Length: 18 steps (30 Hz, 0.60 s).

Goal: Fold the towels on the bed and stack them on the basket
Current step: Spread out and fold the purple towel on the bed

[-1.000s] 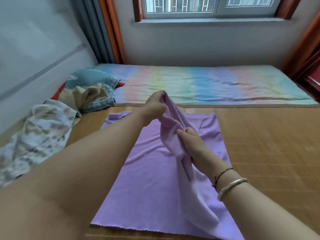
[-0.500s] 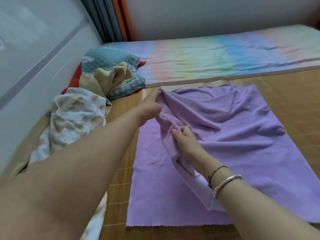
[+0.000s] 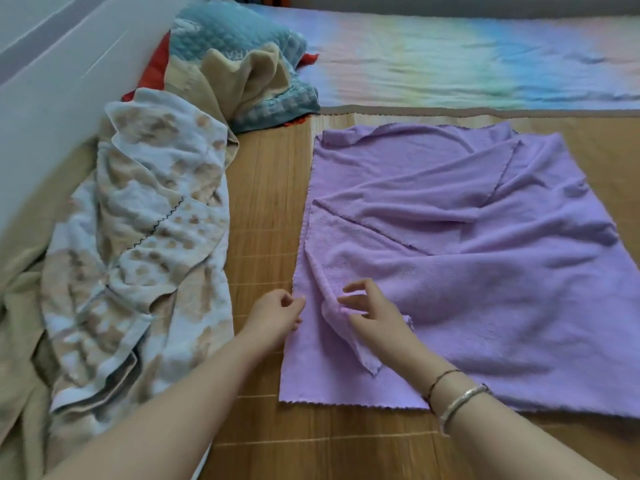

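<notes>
A purple towel (image 3: pixel 485 271) lies spread on the bamboo mat (image 3: pixel 266 202), with its far part folded over toward me and creased. My left hand (image 3: pixel 277 317) is at the towel's left edge, fingertips pinched on the hem. My right hand (image 3: pixel 374 313) rests on the towel a little to the right and holds a raised ridge of the cloth between thumb and fingers. A crumpled white and beige patterned towel (image 3: pixel 145 237) lies to the left. No basket is in view.
A beige towel (image 3: pixel 242 74) and a blue quilted cloth (image 3: pixel 242 39) are heaped at the far left over something red. A rainbow-striped sheet (image 3: pixel 467 64) covers the far side of the bed. A white panel (image 3: pixel 52 81) runs along the left.
Both hands have come down and toward me, from holding the towel's fold up in the air to its near left edge. The lifted part now lies on the mat. The view has tilted down.
</notes>
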### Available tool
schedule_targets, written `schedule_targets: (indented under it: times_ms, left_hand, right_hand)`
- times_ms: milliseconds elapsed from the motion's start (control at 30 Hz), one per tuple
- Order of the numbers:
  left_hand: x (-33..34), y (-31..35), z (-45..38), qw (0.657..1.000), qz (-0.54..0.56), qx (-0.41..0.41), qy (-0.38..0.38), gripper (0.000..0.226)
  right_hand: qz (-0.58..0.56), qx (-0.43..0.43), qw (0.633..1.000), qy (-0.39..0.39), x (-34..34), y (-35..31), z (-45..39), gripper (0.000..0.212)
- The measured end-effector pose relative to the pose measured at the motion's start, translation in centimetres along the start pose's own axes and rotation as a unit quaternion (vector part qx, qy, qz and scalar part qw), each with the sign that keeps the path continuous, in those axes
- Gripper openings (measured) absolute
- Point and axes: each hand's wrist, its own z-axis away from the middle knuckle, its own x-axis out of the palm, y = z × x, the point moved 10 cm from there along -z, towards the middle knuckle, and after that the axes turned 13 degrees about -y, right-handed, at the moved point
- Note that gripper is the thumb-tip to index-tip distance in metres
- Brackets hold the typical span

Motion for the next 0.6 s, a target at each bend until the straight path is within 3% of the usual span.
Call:
schedule_targets:
  times_ms: [100, 200, 300, 367, 433, 533, 600]
  left_hand:
    - [1.0, -0.2, 1.7, 0.995, -0.092, 0.01, 0.023, 0.011]
    - [0.6, -2.0, 3.5, 0.987, -0.136, -0.011, 0.083, 0.025]
    - [1.1, -4.6, 4.7, 0.988, -0.108, -0.06, 0.088, 0.046]
    - [1.9, -5.9, 5.1, 0.99, -0.095, -0.081, 0.064, 0.041]
    - [2.4, -6.4, 5.3, 0.989, -0.113, -0.083, 0.047, 0.032]
    - [2.9, -6.9, 5.8, 0.995, -0.078, -0.043, 0.044, 0.035]
    - [2.7, -6.9, 6.6, 0.997, -0.044, -0.023, 0.051, 0.033]
  right_hand:
    - [0.241, 0.032, 0.968, 0.06, -1.9, 0.6, 0.7, 0.04]
    - [0.467, 0.055, 0.88, 0.067, -1.5, 1.3, 1.4, 0.052]
    - [0.551, 0.012, 0.832, 0.063, -0.3, 2.0, 1.7, 0.064]
    - [0.573, -0.001, 0.815, 0.085, 0.0, 2.4, 1.7, 0.076]
    - [0.589, -0.004, 0.799, 0.119, 0.1, 2.4, 1.9, 0.066]
    - [0.615, -0.022, 0.767, 0.181, 0.0, 2.0, 2.9, 0.027]
    - [0.61, -0.048, 0.77, 0.182, 0.7, 1.7, 3.3, 0.008]
